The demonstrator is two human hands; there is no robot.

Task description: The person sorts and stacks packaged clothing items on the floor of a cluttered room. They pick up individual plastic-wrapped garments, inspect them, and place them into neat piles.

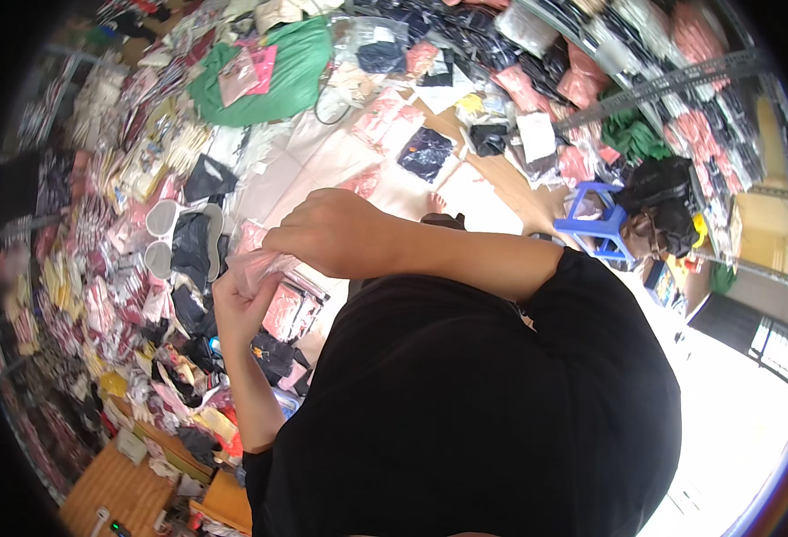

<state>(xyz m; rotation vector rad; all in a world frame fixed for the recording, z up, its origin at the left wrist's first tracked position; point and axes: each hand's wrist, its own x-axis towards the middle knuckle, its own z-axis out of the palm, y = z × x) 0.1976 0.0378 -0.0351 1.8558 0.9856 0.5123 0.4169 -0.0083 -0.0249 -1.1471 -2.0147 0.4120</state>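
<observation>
My right hand reaches across my dark top from the right, fingers closed on a pink item in thin clear plastic. Just below it, my left hand pinches the same crinkled package from the left. Beyond the hands, pink packaged pieces lie lower down. A white and grey object with rounded lobes rests on dark folded fabric left of them, its kind unclear. My fingertips are partly hidden by the package and by each other.
Heaps of bagged garments surround me. A green sheet lies ahead, a bare foot shows below me, and a blue stool with black bags stands right. A metal rack edges the right; a wooden table is at lower left.
</observation>
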